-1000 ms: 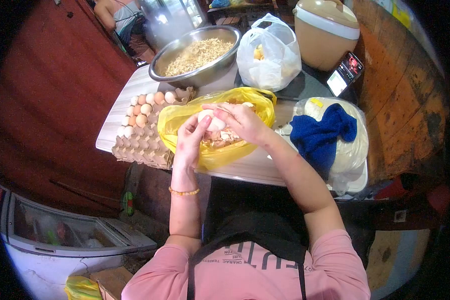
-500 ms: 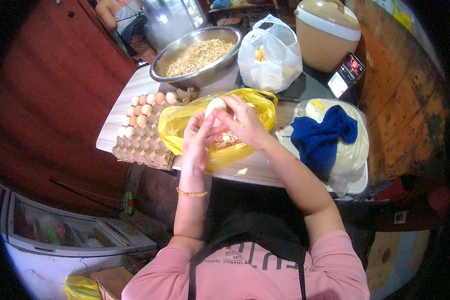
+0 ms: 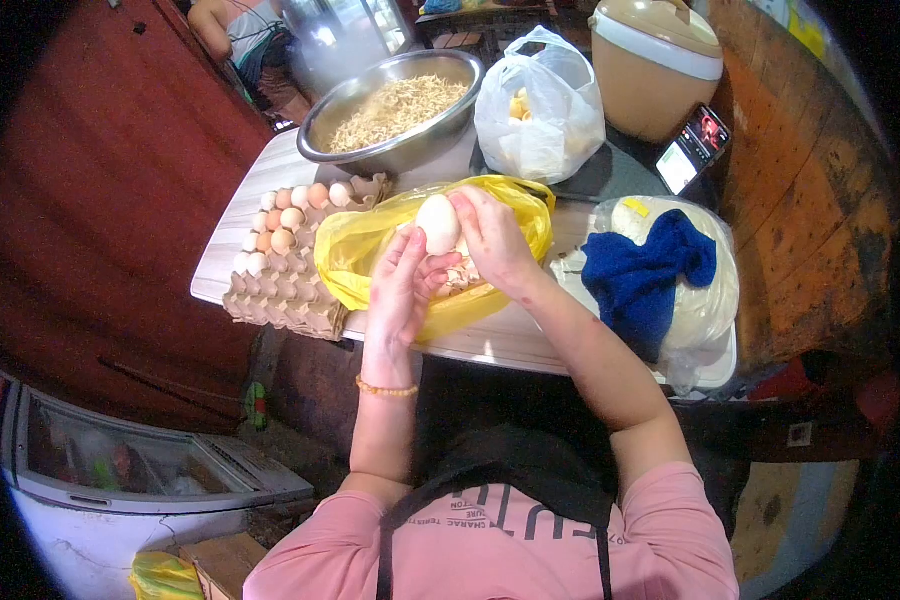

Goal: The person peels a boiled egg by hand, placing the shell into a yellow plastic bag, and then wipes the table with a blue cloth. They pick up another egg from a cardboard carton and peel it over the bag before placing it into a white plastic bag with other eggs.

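Note:
A pale, smooth egg [image 3: 438,224] is held between both hands above an open yellow plastic bag [image 3: 355,262]. My left hand [image 3: 402,285] supports it from the left and below, fingers curled. On the egg's right side, the fingers of my right hand [image 3: 492,238] press against it. Broken shell pieces [image 3: 460,275] lie in the bag beneath the hands. Left of the bag, a cardboard egg tray [image 3: 288,290] carries several white and brown eggs [image 3: 282,240] in its back part; its front cups hold none.
Behind the bag stand a metal bowl [image 3: 320,155] of shredded food, a white plastic bag [image 3: 545,110] and a tan cooler [image 3: 650,90]. A phone [image 3: 692,150] leans at the right, near a blue cloth [image 3: 635,275] on a clear bag. Another person [image 3: 245,45] is at the back left.
The fingers have shifted on the egg, so more of its surface shows. My right hand has moved slightly to its right side.

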Tool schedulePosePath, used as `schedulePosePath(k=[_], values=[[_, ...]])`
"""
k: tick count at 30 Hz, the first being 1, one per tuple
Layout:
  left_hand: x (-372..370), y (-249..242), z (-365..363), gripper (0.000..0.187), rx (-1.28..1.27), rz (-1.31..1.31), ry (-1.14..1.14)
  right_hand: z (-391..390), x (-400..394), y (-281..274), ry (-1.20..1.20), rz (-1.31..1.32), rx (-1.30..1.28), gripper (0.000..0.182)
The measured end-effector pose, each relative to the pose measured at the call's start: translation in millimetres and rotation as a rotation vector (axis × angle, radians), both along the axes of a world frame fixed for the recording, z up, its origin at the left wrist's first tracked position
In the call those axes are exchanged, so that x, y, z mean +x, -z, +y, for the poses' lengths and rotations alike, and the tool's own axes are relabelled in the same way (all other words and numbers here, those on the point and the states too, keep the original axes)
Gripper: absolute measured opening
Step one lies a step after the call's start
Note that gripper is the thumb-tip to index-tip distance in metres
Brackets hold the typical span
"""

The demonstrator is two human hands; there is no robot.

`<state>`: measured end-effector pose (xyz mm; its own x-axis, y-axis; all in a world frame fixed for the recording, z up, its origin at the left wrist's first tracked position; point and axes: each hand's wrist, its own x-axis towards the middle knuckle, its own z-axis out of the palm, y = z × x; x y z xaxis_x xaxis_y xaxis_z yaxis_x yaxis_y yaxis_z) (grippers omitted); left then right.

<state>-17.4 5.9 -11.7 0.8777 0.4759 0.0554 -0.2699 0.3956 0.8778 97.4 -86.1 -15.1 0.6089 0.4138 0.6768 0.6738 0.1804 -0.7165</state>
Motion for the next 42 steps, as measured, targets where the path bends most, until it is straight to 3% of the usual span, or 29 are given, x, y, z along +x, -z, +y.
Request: schedulePosePath(k=[4,6,13,25,27,34,39,42], values=[[1.1,1.1,-0.2,0.033,-0.054,-0.005,0.027,0.5,1.6,1.6,0.016,-0.014,-0.012,0.029],[2.5,5.4,-1.1,0.033,0.061,0.024,-0.028,-0.7,0.7,-0.2,-0.039,-0.036,-0.037,0.029],[-0.4,4.9,0.9,0.033,0.077,-0.005,-0.053,-1.4,-5.1,-3.6,-0.195,0.062,0.027,0.032],[0.5,9.5,3.4,0.037,0.032,0.004,-0.028,2.1,-2.8,2.3,-0.090,0.068,-0.004,0.032],[0.8,10.8,4.0,0.035,-0.075,0.005,0.025,2.6,-0.8,2.8,-0.068,0.070,0.007,0.030],[4.2,14.8,2.6,0.033,0.075,0.042,-0.015,4.2,-0.9,3.6,0.050,-0.010,0.009,0.025],[-0.2,10.2,5.5,0.034,-0.043,-0.015,0.012,0.0,8.2,3.5,0.187,0.018,-0.174,0.021],[-1.7,14.2,11.7,0.034,-0.127,-0.067,0.068,1.9,10.6,7.8,0.125,0.005,-0.174,0.023]])
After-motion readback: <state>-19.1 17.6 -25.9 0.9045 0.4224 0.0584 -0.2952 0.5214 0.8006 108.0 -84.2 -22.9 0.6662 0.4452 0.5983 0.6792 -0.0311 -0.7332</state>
